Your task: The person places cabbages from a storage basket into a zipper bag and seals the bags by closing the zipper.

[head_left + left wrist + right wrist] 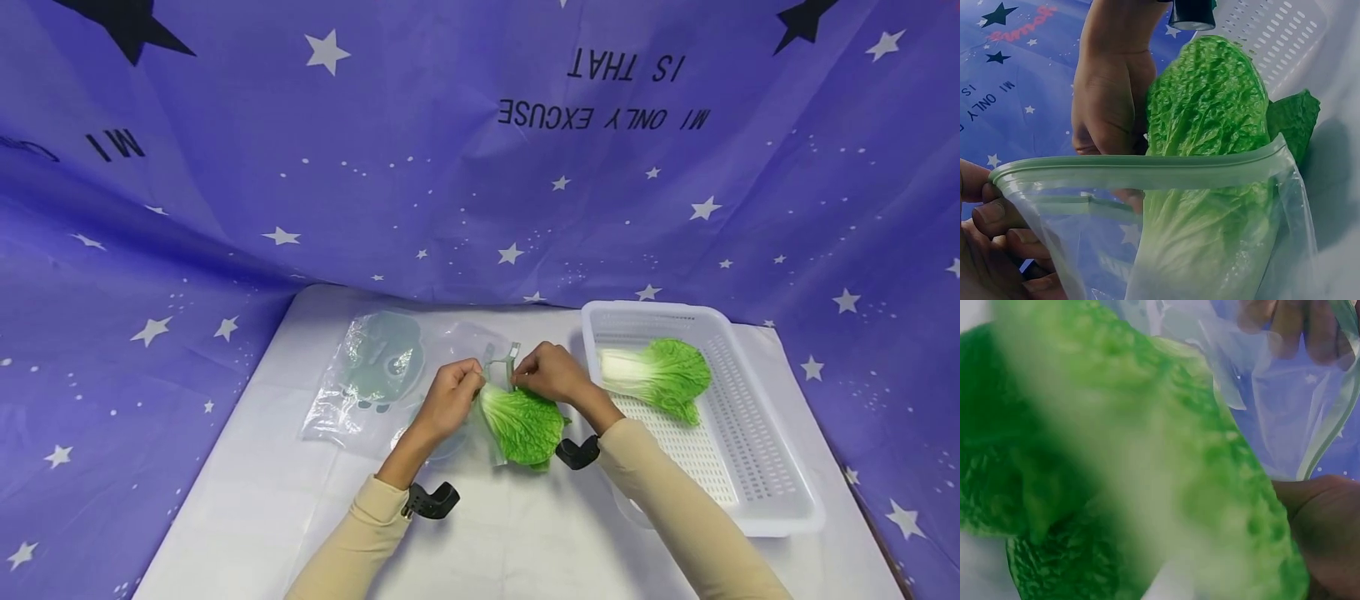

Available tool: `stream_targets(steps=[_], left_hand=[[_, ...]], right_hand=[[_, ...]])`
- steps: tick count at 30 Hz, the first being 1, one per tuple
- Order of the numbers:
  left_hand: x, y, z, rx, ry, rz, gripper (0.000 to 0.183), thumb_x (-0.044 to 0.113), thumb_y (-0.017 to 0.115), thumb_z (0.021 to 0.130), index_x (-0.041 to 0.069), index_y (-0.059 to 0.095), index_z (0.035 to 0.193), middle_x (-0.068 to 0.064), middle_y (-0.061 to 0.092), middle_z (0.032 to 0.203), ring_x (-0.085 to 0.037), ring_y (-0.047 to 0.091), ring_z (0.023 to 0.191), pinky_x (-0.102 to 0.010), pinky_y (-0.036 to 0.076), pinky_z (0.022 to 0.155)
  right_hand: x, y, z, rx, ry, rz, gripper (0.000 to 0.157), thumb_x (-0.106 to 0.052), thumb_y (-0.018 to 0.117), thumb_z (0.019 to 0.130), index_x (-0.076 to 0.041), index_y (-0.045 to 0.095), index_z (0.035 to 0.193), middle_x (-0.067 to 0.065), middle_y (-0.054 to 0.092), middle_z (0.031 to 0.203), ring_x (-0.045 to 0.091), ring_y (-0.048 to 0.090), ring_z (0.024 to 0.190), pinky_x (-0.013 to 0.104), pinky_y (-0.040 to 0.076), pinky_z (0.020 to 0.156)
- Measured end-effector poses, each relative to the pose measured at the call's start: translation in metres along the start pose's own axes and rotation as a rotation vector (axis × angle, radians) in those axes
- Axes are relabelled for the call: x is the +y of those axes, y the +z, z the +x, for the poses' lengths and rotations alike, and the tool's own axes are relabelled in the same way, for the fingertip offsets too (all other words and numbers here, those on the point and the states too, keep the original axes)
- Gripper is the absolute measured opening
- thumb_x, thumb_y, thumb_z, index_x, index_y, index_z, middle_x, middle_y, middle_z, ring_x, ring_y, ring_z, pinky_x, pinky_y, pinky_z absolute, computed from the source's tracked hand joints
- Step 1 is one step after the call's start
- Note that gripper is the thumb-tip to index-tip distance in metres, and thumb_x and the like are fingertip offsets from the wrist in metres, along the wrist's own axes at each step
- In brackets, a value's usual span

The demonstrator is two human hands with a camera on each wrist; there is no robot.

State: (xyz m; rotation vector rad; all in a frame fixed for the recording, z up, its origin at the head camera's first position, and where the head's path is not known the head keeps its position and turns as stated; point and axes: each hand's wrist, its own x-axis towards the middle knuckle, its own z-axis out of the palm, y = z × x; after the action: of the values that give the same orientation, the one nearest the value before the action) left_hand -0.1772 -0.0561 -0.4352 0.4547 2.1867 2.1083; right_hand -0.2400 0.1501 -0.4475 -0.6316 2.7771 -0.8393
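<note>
A leafy green Chinese cabbage [525, 427] sits between the two hands, its pale stalk end inside a clear zip bag [1210, 165] with a green strip along its mouth. The leafy top sticks out past that strip. My left hand [452, 398] pinches one end of the bag's mouth between thumb and fingers. On the other side, my right hand [555, 372] pinches the mouth's far edge, beside the cabbage; its fingertips are partly hidden behind the bag in the left wrist view. Blurred leaves [1147, 444] fill much of the right wrist view.
At the right stands a white perforated basket [783, 525] with another Chinese cabbage [667, 375] lying in it. Flat clear bags with a grey-green print [386, 350] lie on the white table [517, 542] at the left. A purple star-patterned cloth [450, 200] hangs behind.
</note>
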Motion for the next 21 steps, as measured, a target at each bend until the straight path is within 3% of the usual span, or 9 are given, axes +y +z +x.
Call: stream_targets(steps=[5,8,12,15,19,21], left_hand=[[-0.018,-0.006,0.005,0.009,-0.018,-0.033,0.029,-0.005,0.042,0.091,0.005,0.04,0.064,0.003,0.031,0.056,-0.012,0.029,0.052,-0.025,0.026,0.052],[-0.013,-0.012,0.005,0.034,0.019,-0.071,0.029,-0.004,0.042,0.091,0.006,0.039,0.064,0.003,0.029,0.056,-0.012,0.027,0.052,-0.025,0.025,0.052],[0.007,-0.022,0.007,0.052,0.066,-0.12,0.024,-0.001,0.041,0.088,0.005,0.039,0.065,0.002,0.028,0.056,-0.012,0.027,0.053,-0.024,0.024,0.053],[0.028,-0.03,0.009,0.045,0.086,-0.136,0.023,0.001,0.04,0.087,0.005,0.038,0.065,0.002,0.025,0.058,-0.013,0.023,0.054,-0.025,0.024,0.054],[0.06,-0.04,0.012,0.021,0.12,-0.106,0.023,0.002,0.04,0.087,0.004,0.038,0.064,0.001,0.024,0.059,-0.014,0.022,0.053,-0.025,0.023,0.054],[0.071,-0.045,0.013,-0.004,0.141,-0.079,0.024,0.003,0.04,0.087,0.003,0.038,0.064,0.0,0.024,0.058,-0.015,0.021,0.053,-0.026,0.021,0.052]], right_hand=[[-0.002,-0.011,-0.001,0.005,0.015,0.123,0.011,-0.013,0.071,0.086,-0.01,0.08,0.081,-0.003,0.071,0.074,0.012,0.053,0.053,0.029,0.041,0.053],[-0.01,-0.027,-0.005,0.003,0.015,0.211,0.014,-0.011,0.067,0.087,-0.008,0.079,0.081,0.003,0.072,0.078,0.014,0.051,0.053,0.03,0.035,0.05],[-0.032,-0.058,-0.014,-0.013,0.027,0.238,0.016,-0.012,0.064,0.088,-0.009,0.079,0.081,0.003,0.071,0.079,0.015,0.041,0.052,0.031,0.032,0.051],[-0.05,-0.082,-0.022,-0.048,0.023,0.256,0.018,-0.012,0.063,0.089,-0.009,0.078,0.08,0.002,0.07,0.08,0.018,0.045,0.058,0.033,0.034,0.055],[-0.068,-0.111,-0.033,-0.129,0.007,0.266,0.017,-0.011,0.062,0.091,-0.008,0.076,0.082,0.004,0.069,0.08,0.017,0.05,0.063,0.03,0.036,0.056],[-0.073,-0.122,-0.038,-0.181,0.008,0.254,0.016,-0.01,0.062,0.092,-0.008,0.076,0.083,0.005,0.067,0.076,0.014,0.044,0.056,0.028,0.034,0.053]])
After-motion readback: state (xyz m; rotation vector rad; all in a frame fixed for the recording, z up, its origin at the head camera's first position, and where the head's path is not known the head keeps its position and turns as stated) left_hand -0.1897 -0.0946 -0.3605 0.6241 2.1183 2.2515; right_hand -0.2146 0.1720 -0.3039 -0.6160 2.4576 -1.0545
